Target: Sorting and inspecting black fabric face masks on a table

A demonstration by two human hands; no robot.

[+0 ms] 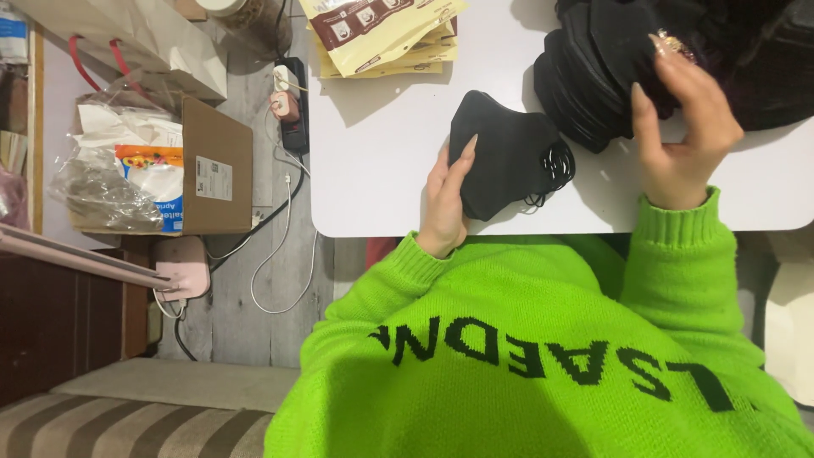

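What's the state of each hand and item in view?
Left hand: holding the folded black face mask at the table edge.
Folded black face mask: flat on the white table, ear loops bunched at its right.
Right hand: raised, fingers on the pile of black masks.
Pouch stack: fanned out, lying flat.
Cardboard box: on the floor, open, stuffed with bags.

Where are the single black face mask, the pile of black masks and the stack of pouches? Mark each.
single black face mask (500, 153), head view, middle of its fabric.
pile of black masks (585, 76), head view, left side of the heap.
stack of pouches (381, 34), head view, top pouch's face.
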